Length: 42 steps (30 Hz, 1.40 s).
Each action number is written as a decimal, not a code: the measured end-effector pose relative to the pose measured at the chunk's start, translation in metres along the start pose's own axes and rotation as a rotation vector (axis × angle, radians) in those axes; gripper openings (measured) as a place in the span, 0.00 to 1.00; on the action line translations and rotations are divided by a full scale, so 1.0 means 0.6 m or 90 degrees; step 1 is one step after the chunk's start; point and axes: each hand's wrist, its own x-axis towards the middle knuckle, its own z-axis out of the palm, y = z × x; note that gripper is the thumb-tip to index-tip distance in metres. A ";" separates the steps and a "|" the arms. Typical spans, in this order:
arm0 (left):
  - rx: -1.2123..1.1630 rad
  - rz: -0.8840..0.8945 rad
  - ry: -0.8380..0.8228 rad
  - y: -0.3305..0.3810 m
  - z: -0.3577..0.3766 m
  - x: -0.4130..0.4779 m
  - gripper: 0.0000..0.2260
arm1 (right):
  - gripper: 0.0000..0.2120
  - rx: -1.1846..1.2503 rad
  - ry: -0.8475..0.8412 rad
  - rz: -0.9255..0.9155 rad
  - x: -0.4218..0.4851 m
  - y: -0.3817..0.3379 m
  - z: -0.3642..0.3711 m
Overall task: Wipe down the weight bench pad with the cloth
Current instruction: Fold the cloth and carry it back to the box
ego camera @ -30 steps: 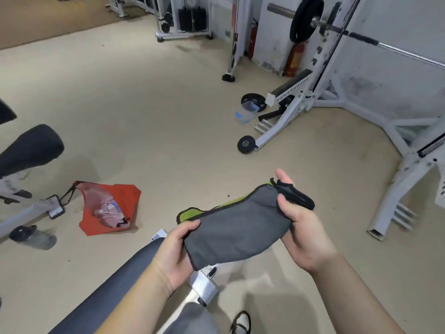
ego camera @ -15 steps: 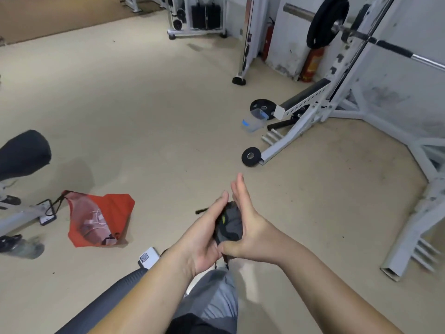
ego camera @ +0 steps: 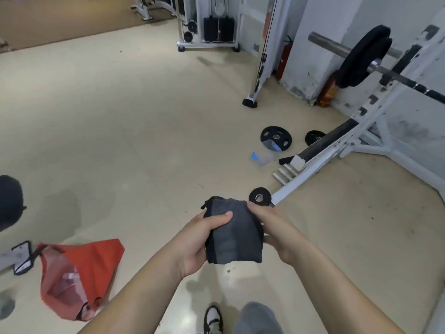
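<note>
A dark grey cloth [ego camera: 232,233], folded into a thick pad with black edging, is held in front of me at about waist height. My left hand [ego camera: 201,239] grips its left side with the thumb on top. My right hand [ego camera: 274,231] holds its right edge. The grey bench pad seen earlier at the lower left is out of view now. A black padded end of another bench [ego camera: 9,201] shows at the left edge.
A red bag [ego camera: 79,273] and a phone [ego camera: 22,257] lie on the floor at the left. Weight plates [ego camera: 276,140], a small plate [ego camera: 259,196] and a clear container [ego camera: 265,157] lie ahead by a white barbell rack [ego camera: 342,145]. My shoe [ego camera: 213,319] is below.
The cloth was spread wide between both hands, then pressed together, and is now a folded pad. The view has tilted up and right, so the grey bench pad has left the frame.
</note>
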 end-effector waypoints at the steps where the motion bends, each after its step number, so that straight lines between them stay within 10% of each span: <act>1: 0.001 -0.005 -0.025 0.034 0.002 0.025 0.16 | 0.17 0.048 -0.072 0.044 0.025 -0.025 -0.012; 22: 0.172 -0.045 0.155 0.525 0.024 0.682 0.10 | 0.10 0.138 0.041 -0.030 0.636 -0.466 -0.180; 42: 0.599 -0.115 -0.099 0.761 0.126 1.339 0.13 | 0.06 0.356 0.405 0.082 1.107 -0.565 -0.378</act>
